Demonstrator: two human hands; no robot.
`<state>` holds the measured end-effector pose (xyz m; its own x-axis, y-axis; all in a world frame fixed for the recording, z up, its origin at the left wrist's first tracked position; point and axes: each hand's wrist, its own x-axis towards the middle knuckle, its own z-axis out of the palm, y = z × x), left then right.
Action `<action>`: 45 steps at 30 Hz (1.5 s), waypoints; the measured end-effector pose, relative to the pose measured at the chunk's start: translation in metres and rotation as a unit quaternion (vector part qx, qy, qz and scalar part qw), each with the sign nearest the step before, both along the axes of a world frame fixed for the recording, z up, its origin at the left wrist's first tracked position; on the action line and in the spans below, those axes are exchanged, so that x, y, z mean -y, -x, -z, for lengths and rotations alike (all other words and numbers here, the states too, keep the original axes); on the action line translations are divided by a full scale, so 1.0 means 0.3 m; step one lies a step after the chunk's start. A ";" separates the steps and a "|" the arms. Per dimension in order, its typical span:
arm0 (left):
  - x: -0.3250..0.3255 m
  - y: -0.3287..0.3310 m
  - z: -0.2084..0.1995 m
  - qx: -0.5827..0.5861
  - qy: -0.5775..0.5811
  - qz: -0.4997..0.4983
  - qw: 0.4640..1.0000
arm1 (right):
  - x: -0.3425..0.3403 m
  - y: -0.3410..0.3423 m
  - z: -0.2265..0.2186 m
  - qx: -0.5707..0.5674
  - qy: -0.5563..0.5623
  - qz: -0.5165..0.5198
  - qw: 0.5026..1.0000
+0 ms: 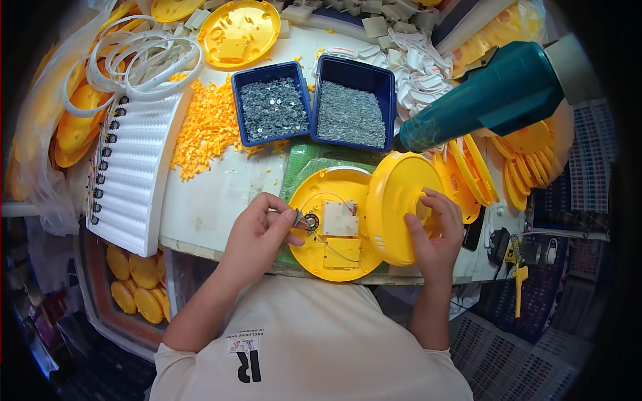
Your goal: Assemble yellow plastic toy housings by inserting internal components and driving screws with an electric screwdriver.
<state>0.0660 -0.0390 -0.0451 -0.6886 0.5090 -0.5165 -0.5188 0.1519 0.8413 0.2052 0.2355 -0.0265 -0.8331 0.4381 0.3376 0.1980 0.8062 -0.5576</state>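
A round yellow plastic shell (309, 262) lies in front of me with its inside up, holding a white box (340, 218), thin wires and a small round black part (311, 222). At the shell's left side my left hand (263, 227) is closed in a pinch beside that black part. A small dark piece shows at its fingertips, too small to name. My right hand (439, 230) grips a second round yellow shell (390, 212), tilted up on edge against the right side of the first, with the thumb and fingers around its central hub.
Behind the shells stand two blue bins, one with small metal washers (274, 107), one with screws (351, 113). A teal power screwdriver (488, 97) reaches in from the right. Orange clips (204, 127), a white ribbed tray (137, 167) and white rings (164, 67) fill the left.
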 end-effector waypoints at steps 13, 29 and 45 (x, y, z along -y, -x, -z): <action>0.040 -0.007 0.074 -0.237 0.055 -0.002 0.970 | 0.027 0.066 -0.014 0.042 -0.017 -0.080 0.996; 0.039 -0.017 0.110 -0.077 -0.069 -0.032 0.994 | 0.354 0.225 -0.034 0.060 -0.129 -0.237 0.961; 0.044 -0.043 0.152 -0.113 -0.063 -0.034 0.991 | 0.332 0.247 -0.024 0.072 -0.083 -0.294 0.950</action>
